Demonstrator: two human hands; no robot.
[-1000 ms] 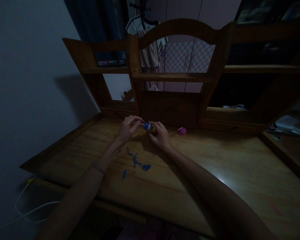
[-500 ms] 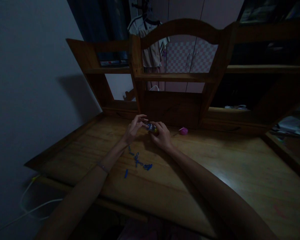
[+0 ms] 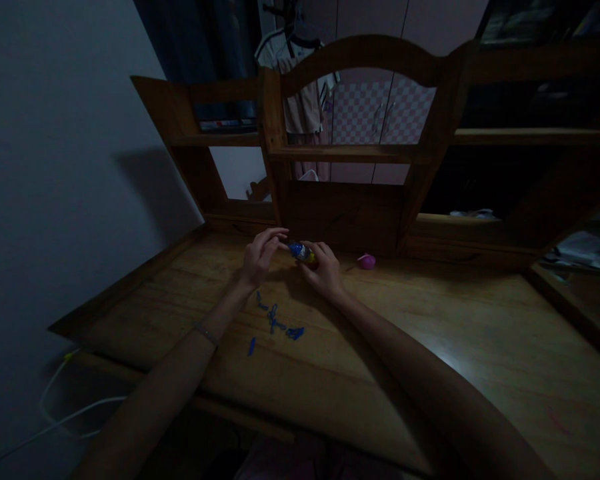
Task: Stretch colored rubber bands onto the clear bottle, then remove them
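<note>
At the desk (image 3: 460, 303), right hand (image 3: 325, 272) holds container (image 3: 301, 252) showing blue

I count my left hand (image 3: 260, 259) and right hand (image 3: 325, 272), two in all; one blue-and-yellow item (image 3: 300, 252), one bracelet (image 3: 207, 333), one purple object (image 3: 367, 261), one tabletop (image 3: 350, 360); several blue clips (image 3: 295, 333), too bunched for me to number exactly.

Wooden shelf unit (image 3: 350, 155) along back edge of bench (image 3: 430, 300); beyond it, hanging clothes (image 3: 303, 115), checkered cupboard doors (image 3: 357, 113), dark curtain (image 3: 200, 40). White cable (image 3: 93, 405) at lower left.
</note>
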